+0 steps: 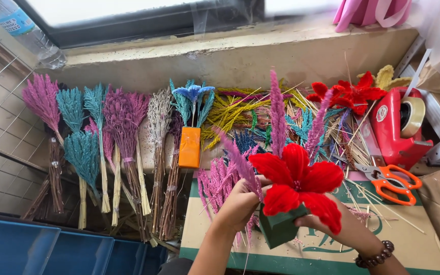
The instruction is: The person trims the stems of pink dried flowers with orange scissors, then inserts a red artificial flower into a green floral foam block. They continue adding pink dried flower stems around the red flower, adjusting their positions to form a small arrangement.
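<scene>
My right hand [315, 222] grips a dark green foam block [278, 227] from the right side, low in the middle of the head view. A big red artificial flower [297, 179] and tall pink plume stems [277, 114] stand in the block. My left hand [242, 202] pinches a pink plume stem [244, 168] just left of the block, its foot near the block's top. A beaded bracelet [376, 255] sits on my right wrist. Both hands hover over a cardboard box [327, 254].
Bundles of dried pink, teal and purple plumes [103, 147] lean at left. An orange block with a blue flower [190, 146] stands behind. Orange scissors [389, 182], a red tape dispenser [399, 127], red flowers [350, 91] and loose sticks lie at right. Blue bins [42, 249] sit lower left.
</scene>
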